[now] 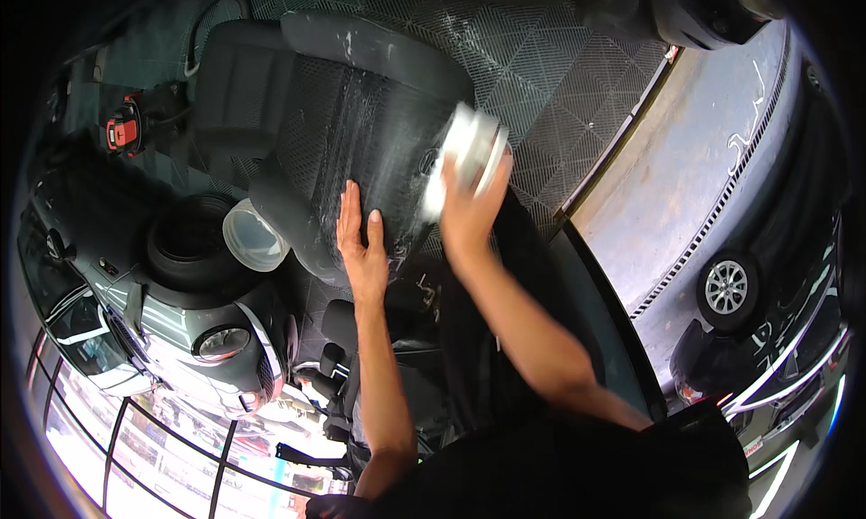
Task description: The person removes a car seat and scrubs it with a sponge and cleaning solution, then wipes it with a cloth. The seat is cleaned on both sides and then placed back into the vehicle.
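Observation:
A black fabric car seat lies before me on the floor, with whitish foam streaks across its panel and bolster. My left hand rests flat on the seat's near part, thumb apart from the fingers, holding nothing. In my right hand is a white scrubbing tool, probably a brush, blurred by motion. It is at the seat's right edge; its working face cannot be made out.
A translucent plastic bucket stands left of the seat, beside a black tyre. Farther left are a red-and-black machine and a grey car. Ribbed plastic tiles cover the floor. Another dark car stands at right.

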Available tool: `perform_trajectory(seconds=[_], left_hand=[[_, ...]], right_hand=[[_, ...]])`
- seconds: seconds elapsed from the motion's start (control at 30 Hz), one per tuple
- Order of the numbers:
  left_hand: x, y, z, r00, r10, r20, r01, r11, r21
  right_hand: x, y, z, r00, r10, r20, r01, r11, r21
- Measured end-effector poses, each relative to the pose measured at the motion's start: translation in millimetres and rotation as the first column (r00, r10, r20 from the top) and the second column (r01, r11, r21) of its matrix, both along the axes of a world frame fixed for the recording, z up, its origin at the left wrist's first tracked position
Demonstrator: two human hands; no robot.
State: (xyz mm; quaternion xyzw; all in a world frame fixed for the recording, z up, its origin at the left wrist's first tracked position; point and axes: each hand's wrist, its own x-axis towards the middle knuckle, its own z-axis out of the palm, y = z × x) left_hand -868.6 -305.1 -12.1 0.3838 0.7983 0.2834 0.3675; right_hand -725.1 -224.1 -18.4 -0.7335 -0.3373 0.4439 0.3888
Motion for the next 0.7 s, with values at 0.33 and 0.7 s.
perform_trajectory(seconds=[0.33, 0.7], left_hand=[[26.1, 3.0, -13.5, 0.902, 0.058, -0.428, 0.037, 0.977, 0.211], [37.3, 4.2, -23.8, 0.8, 0.168, -0.576, -0.051, 0.976, 0.214]], right_hand=[[16.7, 24.5, -3.0, 0.972, 0.191, 0.14, -0.208, 0.97, 0.128], [22.8, 78.5, 15.5, 0.887, 0.454, 0.089, -0.45, 0.891, -0.067]])
